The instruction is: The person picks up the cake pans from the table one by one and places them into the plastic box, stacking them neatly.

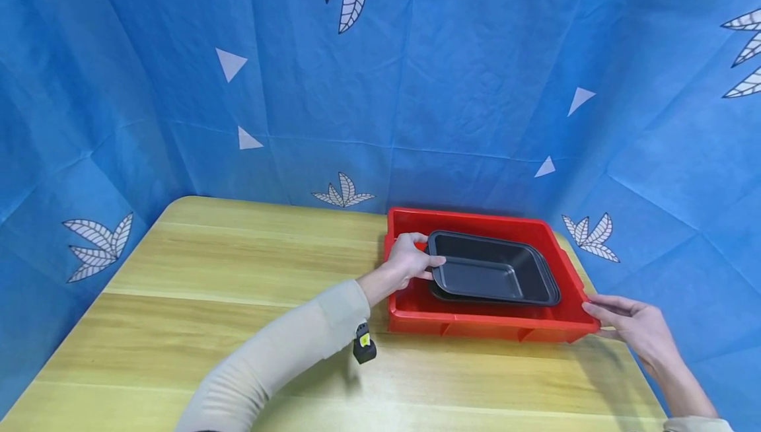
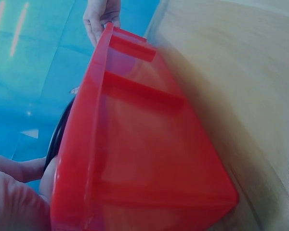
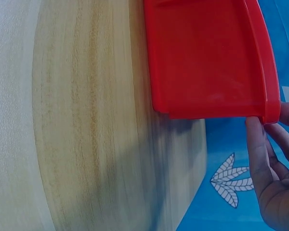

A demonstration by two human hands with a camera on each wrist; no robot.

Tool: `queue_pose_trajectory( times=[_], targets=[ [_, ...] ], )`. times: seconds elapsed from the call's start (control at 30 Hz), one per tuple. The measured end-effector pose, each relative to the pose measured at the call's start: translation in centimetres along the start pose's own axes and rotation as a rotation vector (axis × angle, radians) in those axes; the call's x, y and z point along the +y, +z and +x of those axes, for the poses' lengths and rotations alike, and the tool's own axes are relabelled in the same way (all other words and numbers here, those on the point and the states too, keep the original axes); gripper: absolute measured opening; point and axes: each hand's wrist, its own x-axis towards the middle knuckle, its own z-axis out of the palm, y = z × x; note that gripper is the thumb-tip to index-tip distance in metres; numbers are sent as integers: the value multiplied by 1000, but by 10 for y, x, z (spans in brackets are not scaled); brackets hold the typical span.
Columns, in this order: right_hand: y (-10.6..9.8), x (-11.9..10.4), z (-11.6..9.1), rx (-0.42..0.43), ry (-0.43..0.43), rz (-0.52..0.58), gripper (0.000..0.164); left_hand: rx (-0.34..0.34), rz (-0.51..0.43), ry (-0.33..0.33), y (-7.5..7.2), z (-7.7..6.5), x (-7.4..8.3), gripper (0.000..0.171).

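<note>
Dark baking pans (image 1: 478, 277) lie stacked and slightly askew inside a shallow red plastic bin (image 1: 484, 327). My left hand (image 1: 410, 259) pinches the left end of the stack, thumb on top of the rim and fingers at its edge. From the left wrist view, the bin's wall hides most of the pans, leaving a dark rim (image 2: 60, 127) beside the left fingers. At the bin's front right corner, my right hand (image 1: 639, 326) grips the rim between thumb and fingers. The right wrist view shows those fingers (image 3: 258, 154) at the red corner.
The bin stands at the back right of a light wooden table (image 1: 238, 333). Blue cloth (image 1: 333, 88) with leaf and triangle prints hangs behind and along both sides. A small black device with a yellow mark (image 1: 364, 343) sits at the left sleeve's cuff.
</note>
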Motion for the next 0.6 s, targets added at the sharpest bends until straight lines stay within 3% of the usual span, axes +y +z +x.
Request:
queue_pose_trajectory(
  times=[0.6],
  targets=[
    [-1,1,0,3,-6,-31,15,-35,24,20,-4,0,0,61]
  ],
)
